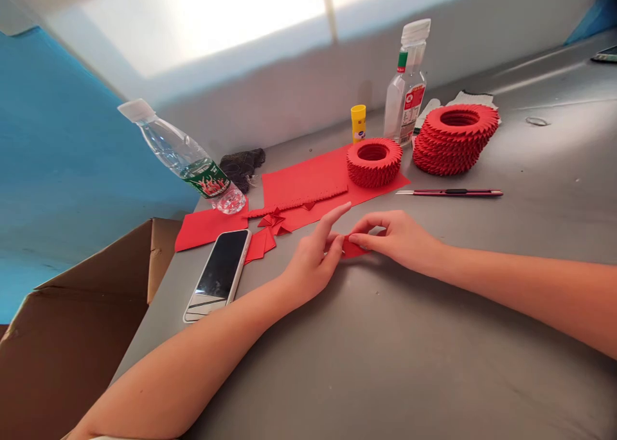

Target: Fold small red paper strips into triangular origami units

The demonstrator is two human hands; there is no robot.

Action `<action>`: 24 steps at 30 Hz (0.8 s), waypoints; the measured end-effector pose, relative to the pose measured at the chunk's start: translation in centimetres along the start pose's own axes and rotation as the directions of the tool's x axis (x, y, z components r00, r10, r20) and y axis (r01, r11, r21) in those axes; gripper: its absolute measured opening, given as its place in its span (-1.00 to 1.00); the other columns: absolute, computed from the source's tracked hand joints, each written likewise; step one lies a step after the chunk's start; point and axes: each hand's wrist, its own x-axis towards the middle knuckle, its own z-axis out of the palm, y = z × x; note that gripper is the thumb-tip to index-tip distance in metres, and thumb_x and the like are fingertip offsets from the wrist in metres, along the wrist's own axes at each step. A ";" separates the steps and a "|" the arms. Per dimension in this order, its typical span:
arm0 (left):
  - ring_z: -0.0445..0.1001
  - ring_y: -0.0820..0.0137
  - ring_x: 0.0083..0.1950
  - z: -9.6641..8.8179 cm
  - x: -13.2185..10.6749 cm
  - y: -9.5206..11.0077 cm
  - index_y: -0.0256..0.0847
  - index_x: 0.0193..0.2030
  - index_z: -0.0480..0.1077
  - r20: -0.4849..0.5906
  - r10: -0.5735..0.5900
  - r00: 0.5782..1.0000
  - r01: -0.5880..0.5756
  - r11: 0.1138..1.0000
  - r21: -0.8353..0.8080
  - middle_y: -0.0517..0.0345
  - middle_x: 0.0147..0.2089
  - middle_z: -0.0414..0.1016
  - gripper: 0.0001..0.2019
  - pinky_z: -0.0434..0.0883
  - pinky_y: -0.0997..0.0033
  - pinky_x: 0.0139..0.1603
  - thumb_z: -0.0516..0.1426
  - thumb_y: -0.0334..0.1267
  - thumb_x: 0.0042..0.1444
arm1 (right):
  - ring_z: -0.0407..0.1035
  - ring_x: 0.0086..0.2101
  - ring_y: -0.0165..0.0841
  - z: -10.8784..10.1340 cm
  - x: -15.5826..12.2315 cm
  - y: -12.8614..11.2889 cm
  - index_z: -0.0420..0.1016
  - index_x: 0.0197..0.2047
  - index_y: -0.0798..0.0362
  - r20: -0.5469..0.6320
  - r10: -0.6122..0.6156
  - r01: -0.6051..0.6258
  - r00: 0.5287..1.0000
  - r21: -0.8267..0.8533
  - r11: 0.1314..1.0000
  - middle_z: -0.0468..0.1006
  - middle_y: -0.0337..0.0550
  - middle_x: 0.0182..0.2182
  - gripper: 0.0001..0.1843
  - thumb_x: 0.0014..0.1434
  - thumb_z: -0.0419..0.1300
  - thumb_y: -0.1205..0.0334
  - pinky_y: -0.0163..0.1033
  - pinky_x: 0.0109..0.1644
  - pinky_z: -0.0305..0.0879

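Note:
Between my two hands is a small piece of red paper [354, 248], partly hidden by the fingers. My left hand [313, 260] pinches its left edge between thumb and fingers, with the index finger raised. On the upper side, my right hand [395, 241] grips the same piece between thumb and fingertips. Left of the hands lie folded red paper triangles [272, 220] and small red paper rectangles [257, 245]. A row of interlocked folded pieces [303, 202] rests on a large red sheet [294, 176], beside a ring of folded red paper [374, 170].
A white-edged phone [219, 270] lies left, near a tilted-looking water bottle [197, 170]. Farther back stand a yellow glue stick [358, 124] and a clear bottle [407, 93]. A larger red paper stack [448, 148] and a craft knife [453, 193] are at right. A cardboard box [87, 324] stands beside the table.

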 end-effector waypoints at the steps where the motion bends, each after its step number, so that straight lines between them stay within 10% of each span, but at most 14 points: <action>1: 0.39 0.47 -0.35 0.0 -0.1 -0.1 -0.09 0.24 -0.05 -0.004 0.018 1.000 -0.018 0.997 0.069 0.20 -0.36 0.45 -0.51 0.31 0.49 -0.26 -0.06 -0.30 0.16 | 0.33 -0.49 -0.43 0.1 0.0 0.0 0.48 -0.39 0.05 -0.010 0.004 -0.005 1.000 -0.005 1.000 0.52 -0.22 -0.44 -0.82 0.04 0.11 0.16 -0.33 -0.42 0.25; 9: 0.41 0.49 -0.34 0.0 -0.3 -0.4 -0.01 0.24 -0.03 0.017 0.109 0.994 -0.109 0.954 0.280 0.23 -0.30 0.48 -0.52 0.30 0.52 -0.25 -0.09 -0.33 0.17 | 0.26 -0.54 -0.48 0.2 -0.3 -0.3 0.45 -0.41 0.04 -0.001 0.021 -0.021 1.000 -0.033 0.999 0.50 -0.25 -0.44 -0.81 0.05 0.08 0.15 -0.34 -0.48 0.18; 15: 0.44 0.48 -0.37 0.5 -0.2 0.1 -0.03 0.23 -0.03 0.042 -0.054 0.998 0.053 0.999 0.011 0.22 -0.35 0.48 -0.46 0.36 0.49 -0.28 0.00 -0.32 0.10 | 0.29 -0.46 -0.45 0.6 -0.3 0.3 0.36 -0.47 0.04 -0.063 -0.157 0.136 0.986 -0.260 0.956 0.44 -0.26 -0.45 -0.91 0.03 0.10 0.24 -0.35 -0.44 0.18; 24: 0.43 0.50 -0.39 0.9 0.1 0.4 -0.08 0.16 0.08 0.019 -0.212 0.977 0.206 0.922 -0.327 0.29 -0.48 0.40 -0.49 0.41 0.36 -0.19 0.04 -0.38 0.03 | 0.26 -0.36 -0.34 0.7 -0.4 1.0 0.41 -0.45 0.06 0.112 -0.634 0.457 0.765 -0.789 0.412 0.46 -0.14 -0.47 -0.77 0.15 -0.02 0.35 -0.25 -0.32 0.19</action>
